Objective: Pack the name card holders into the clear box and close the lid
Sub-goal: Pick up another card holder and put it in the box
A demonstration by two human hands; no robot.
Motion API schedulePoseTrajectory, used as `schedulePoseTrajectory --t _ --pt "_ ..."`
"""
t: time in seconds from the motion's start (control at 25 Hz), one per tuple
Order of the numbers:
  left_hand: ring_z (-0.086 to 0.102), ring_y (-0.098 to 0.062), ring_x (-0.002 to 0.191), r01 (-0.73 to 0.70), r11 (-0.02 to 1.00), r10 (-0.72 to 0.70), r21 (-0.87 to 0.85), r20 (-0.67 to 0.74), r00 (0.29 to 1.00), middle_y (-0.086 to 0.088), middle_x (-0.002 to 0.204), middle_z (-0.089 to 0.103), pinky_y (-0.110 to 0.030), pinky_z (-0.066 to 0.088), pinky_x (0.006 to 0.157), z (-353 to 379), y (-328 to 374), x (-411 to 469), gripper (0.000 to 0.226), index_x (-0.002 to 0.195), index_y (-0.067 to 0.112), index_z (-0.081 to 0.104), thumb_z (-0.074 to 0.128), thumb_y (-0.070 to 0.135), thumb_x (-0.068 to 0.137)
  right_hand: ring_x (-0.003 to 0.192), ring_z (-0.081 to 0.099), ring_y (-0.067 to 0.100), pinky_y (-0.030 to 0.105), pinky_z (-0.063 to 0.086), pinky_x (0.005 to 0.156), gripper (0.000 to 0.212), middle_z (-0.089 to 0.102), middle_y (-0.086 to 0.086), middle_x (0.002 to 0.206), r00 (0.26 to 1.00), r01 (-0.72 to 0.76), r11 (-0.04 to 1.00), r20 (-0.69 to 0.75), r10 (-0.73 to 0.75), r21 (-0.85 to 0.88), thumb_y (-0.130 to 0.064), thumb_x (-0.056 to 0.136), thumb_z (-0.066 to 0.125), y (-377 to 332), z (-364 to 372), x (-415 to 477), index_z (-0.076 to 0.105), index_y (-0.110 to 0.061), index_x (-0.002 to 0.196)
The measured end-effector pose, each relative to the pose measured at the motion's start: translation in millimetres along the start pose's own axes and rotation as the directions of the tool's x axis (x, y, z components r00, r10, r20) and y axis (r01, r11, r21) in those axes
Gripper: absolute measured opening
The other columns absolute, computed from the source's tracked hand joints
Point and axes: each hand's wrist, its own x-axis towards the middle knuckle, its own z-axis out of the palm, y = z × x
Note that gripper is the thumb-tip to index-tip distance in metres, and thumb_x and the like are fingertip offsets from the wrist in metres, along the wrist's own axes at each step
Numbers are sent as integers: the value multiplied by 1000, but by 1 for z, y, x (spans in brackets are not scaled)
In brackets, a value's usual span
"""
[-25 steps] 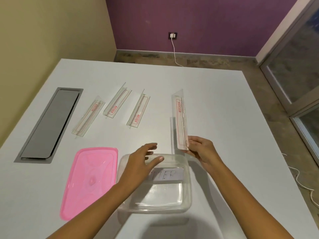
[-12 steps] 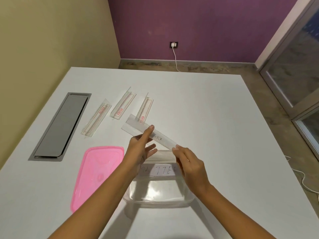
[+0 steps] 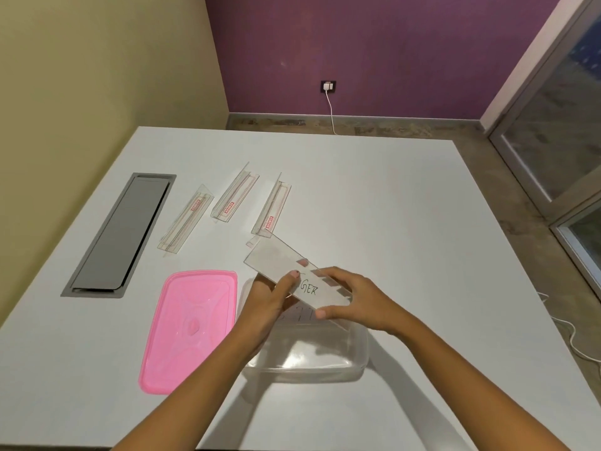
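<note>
Both my hands hold one clear name card holder [image 3: 276,260] with a handwritten card, tilted over the far rim of the clear box [image 3: 325,359]. My left hand [image 3: 271,297] grips its middle, thumb on top. My right hand [image 3: 351,302] pinches its right end. Another card lies inside the box under my hands. Three more holders lie on the table beyond: left [image 3: 187,219], middle [image 3: 235,198], right [image 3: 273,206]. The pink lid [image 3: 188,327] lies flat left of the box.
The white table [image 3: 390,239] carries a grey cable hatch [image 3: 120,232] at the left. A white cable [image 3: 331,109] runs from a wall socket to the floor, and another cable [image 3: 572,336] lies on the floor at the right.
The holder, first upright in my right hand, was turned sideways and taken in both hands. It has come lower and closer to the box since half a second ago.
</note>
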Motion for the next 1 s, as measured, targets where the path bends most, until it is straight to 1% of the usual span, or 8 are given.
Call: schedulePoseTrajectory --t 0.12,0.2,0.32,0.44,0.56,0.64,0.84,1.0 --pt "66 -16 108 -27 998 28 54 -10 1000 0 114 72 -28 58 84 -9 -7 -10 36 117 21 62 66 32 83 107 58 5 16 50 83 62 60 -19 114 993 -38 999 109 37 12 -38 64 85 5 5 -4 55 -42 118" --pt "62 -15 112 -51 991 71 126 -155 985 5 119 68 -33 55 89 -20 -13 -15 52 121 22 53 74 31 74 107 56 7 15 47 80 61 56 -25 108 994 -61 994 89 69 -89 -39 63 85 10 12 -8 55 -41 116" --pt "51 1 114 -104 909 238 404 -296 925 11 125 54 -26 47 88 -39 -23 -23 65 121 27 41 82 26 70 104 56 9 23 48 84 59 60 -20 108 996 -65 977 53 77 -202 -37 63 84 20 24 -12 55 -39 114" --pt "51 -3 105 -212 692 398 690 -120 910 12 117 53 -18 40 88 -60 -36 -28 57 117 26 48 82 23 71 107 53 13 31 45 91 61 61 -5 116 995 -64 925 44 86 -375 -34 65 82 30 35 -12 53 -34 118" --pt "55 -14 108 -319 269 361 909 212 908 9 116 60 -24 34 94 -68 -45 -29 45 112 23 60 81 23 73 113 51 22 34 42 91 61 57 3 123 987 -53 810 91 131 -585 -31 72 78 42 47 -8 49 -28 126" --pt "62 -19 102 -337 98 293 937 296 909 5 112 67 -24 34 93 -68 -49 -26 48 108 19 66 86 18 64 113 52 26 36 43 90 61 56 6 122 979 -51 761 117 165 -647 -29 74 77 47 55 -4 48 -25 128" --pt "63 -24 92 -272 -26 158 962 273 949 2 103 67 -35 43 83 -62 -52 -21 26 82 20 72 86 11 61 109 56 32 39 46 89 59 59 12 120 976 -30 685 126 177 -728 -24 76 76 55 68 2 49 -19 129" --pt "63 -21 76 -299 -92 179 950 311 933 1 87 67 -32 48 66 -56 -52 -20 34 73 20 70 92 12 49 107 59 34 39 49 87 59 61 16 118 977 -51 669 103 189 -742 -24 73 79 59 69 5 53 -19 126"
